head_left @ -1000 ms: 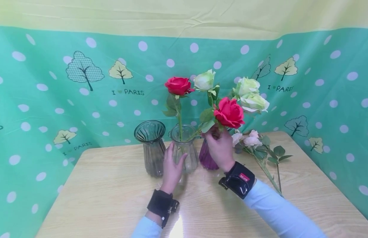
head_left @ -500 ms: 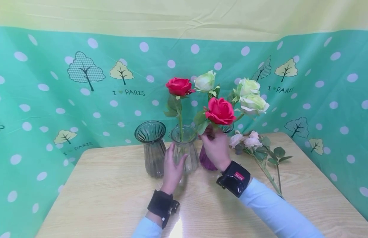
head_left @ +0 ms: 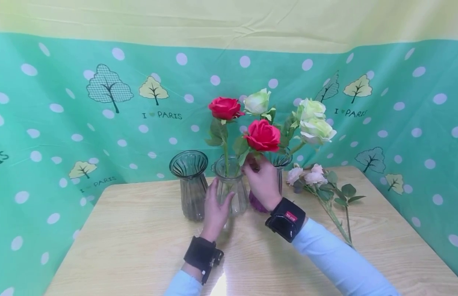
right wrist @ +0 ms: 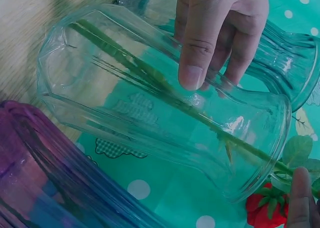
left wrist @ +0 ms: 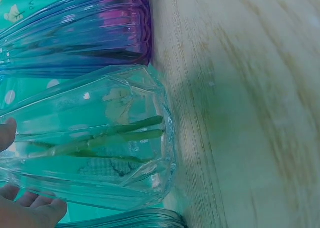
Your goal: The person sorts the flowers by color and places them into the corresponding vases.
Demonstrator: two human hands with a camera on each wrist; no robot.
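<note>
In the head view my left hand [head_left: 215,209] holds the clear ribbed glass vase [head_left: 237,203] low on its body, thumb in front and fingers along the left side. One red rose [head_left: 225,109] stands upright in that vase. Just above the rim on the right, my right hand [head_left: 264,181] pinches the stem of a second red rose [head_left: 263,135] under its bloom. This rose leans over the vase. Through the glass, the left wrist view shows green stems [left wrist: 145,134] with two ends together near the base.
A grey glass vase [head_left: 192,197] stands close on the left. Behind my right hand is a purple-based vase [head_left: 257,204] with greenish-white roses [head_left: 313,123]. Pale pink roses [head_left: 315,176] lie on the wooden table [head_left: 140,246] at the right. A green polka-dot cloth [head_left: 118,164] hangs behind.
My right hand has moved left with the second red rose, bringing its bloom closer over the clear vase. The left hand has kept its hold on the vase.
</note>
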